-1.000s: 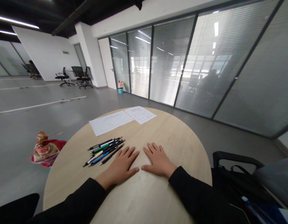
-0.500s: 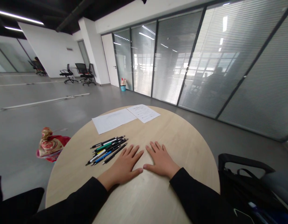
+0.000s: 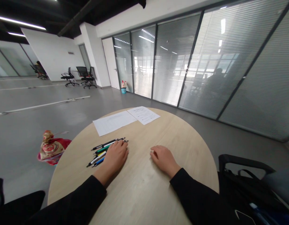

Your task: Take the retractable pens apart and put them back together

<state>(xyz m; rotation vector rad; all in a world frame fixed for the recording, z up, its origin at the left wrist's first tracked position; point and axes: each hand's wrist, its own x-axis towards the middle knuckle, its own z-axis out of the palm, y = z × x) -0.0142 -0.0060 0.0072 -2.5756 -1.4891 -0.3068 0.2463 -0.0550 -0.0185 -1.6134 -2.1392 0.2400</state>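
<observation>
Pens (image 3: 97, 159), full count hidden, lie partly under the left hand (image 3: 114, 157), right hand (image 3: 165, 159) curled apart, both grips unclear, two sheets (image 3: 115, 123) across one bench (image 3: 139, 190).

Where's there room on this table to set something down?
Bare tabletop lies between the right hand and the printed sheets, and from that hand to the right edge. Crowded: left, where the left hand covers some pens.
</observation>
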